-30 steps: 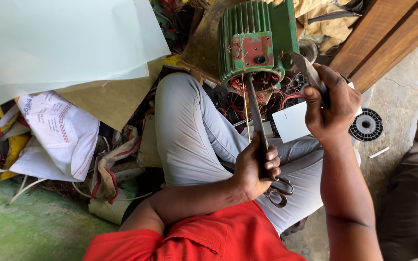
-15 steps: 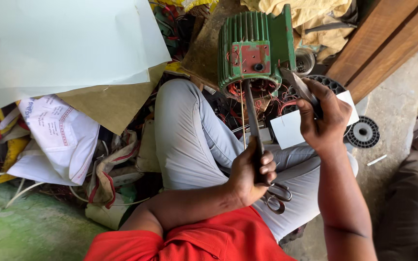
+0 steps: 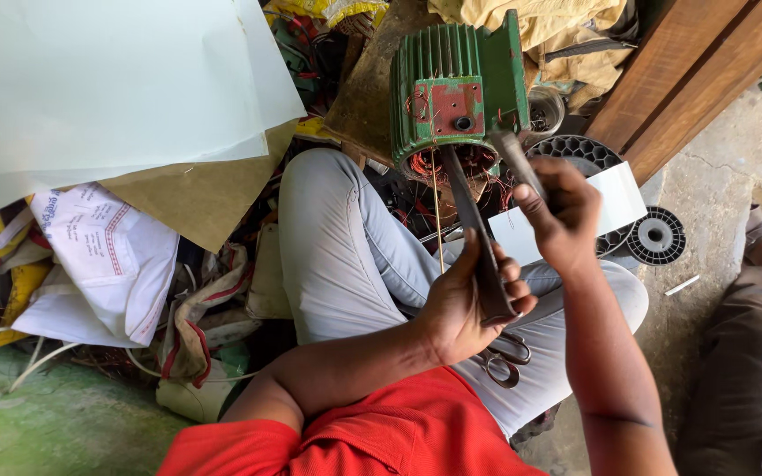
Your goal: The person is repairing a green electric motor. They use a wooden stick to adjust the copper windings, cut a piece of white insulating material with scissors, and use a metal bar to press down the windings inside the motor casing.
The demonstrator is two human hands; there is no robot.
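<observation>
A green motor housing (image 3: 456, 84) with a red plate lies ahead of my knees, copper windings showing at its open end. My left hand (image 3: 465, 304) grips a long dark metal bar (image 3: 474, 234) whose tip reaches into the motor's opening. My right hand (image 3: 562, 211) holds a grey metal tool (image 3: 518, 163) angled toward the same opening, right beside the bar. A pair of scissors (image 3: 504, 357) rests on my lap under the left hand. A white sheet of paper (image 3: 575, 216) lies behind the right hand.
Large white and brown sheets (image 3: 116, 97) cover the left. Cloth and bags (image 3: 108, 264) pile beside my left leg. Black wire spools (image 3: 654, 234) sit on the concrete floor at right, under a wooden plank (image 3: 690, 75). Another person's leg (image 3: 751, 353) is at far right.
The view has shifted slightly. My right hand with its tool has moved closer to the motor opening, next to the bar. The left hand keeps its grip on the bar.
</observation>
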